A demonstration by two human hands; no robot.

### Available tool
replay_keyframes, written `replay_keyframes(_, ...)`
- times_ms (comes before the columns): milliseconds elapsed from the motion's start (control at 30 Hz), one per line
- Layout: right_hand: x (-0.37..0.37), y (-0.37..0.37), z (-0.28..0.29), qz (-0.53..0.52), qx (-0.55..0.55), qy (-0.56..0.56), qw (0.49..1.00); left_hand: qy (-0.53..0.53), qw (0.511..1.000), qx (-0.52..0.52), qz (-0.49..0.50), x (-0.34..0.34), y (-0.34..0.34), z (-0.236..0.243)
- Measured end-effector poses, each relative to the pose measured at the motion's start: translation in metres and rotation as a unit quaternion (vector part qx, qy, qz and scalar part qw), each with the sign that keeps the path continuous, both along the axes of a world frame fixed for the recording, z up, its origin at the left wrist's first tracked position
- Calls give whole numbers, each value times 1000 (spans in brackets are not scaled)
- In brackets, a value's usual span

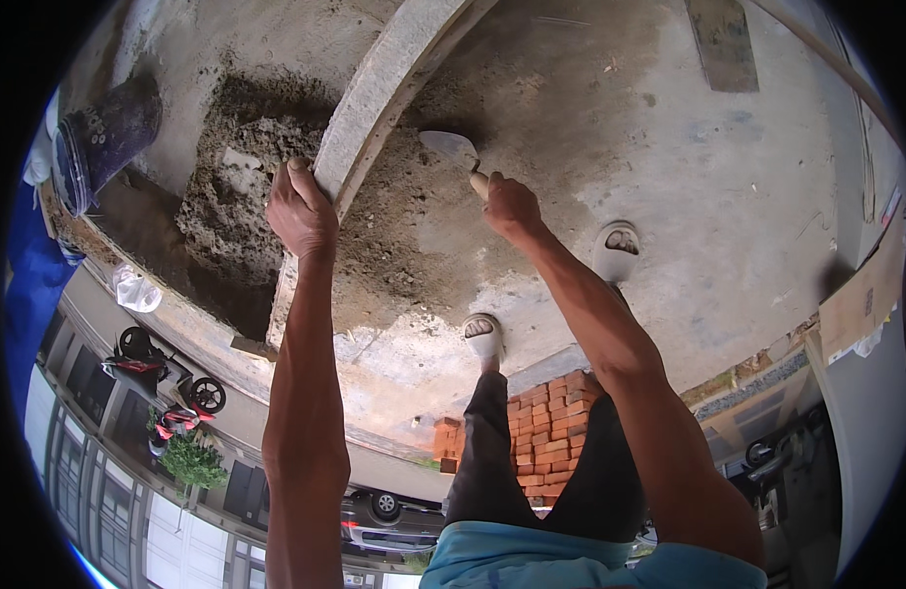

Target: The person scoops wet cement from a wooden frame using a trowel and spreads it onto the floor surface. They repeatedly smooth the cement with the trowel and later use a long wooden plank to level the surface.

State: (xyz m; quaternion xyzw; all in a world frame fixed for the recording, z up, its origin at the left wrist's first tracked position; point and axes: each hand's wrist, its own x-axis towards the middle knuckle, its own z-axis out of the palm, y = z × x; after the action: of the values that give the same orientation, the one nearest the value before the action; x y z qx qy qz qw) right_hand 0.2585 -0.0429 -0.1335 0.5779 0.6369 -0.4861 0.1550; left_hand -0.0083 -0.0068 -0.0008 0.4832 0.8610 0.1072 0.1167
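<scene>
My left hand point(302, 211) is closed on a long, pale, rough-surfaced board point(368, 103) with mortar on its edge, its thumb over the near edge. Left of the board lies a heap of dark, wet mortar point(222, 211) in a low tray or mixing area. My right hand point(508, 209) is closed round the wooden handle of a trowel point(443, 145), its metal blade over the mortar-smeared floor just right of the board.
Concrete floor point(728, 216) surrounds my sandalled feet. A dark bucket point(105, 147) lies tipped at the left, near a white plastic bag point(136, 289) and blue sheeting point(33, 304). Stacked red bricks point(551, 442), a motorbike and a car are beyond. A flat plank point(723, 44) lies upper right.
</scene>
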Motion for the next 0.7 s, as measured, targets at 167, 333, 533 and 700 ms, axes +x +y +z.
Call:
replay_keyframes(167, 13, 0, -41, -221, 41, 6, 974, 1, 1000, 25, -13, 5, 2, -2)
replay_keyframes(333, -6, 54, -46, -286, 128, 4, 950, 7, 1000, 19, -6, 3, 1, -4)
replay_keyframes(533, -38, -6, -22, -130, -6, -35, 991, 7, 1000, 15, -1, 0, -5, -8)
replay_keyframes(700, -27, -77, -5, -24, 6, 4, 1000, 4, 1000, 17, 14, 0, -2, -2)
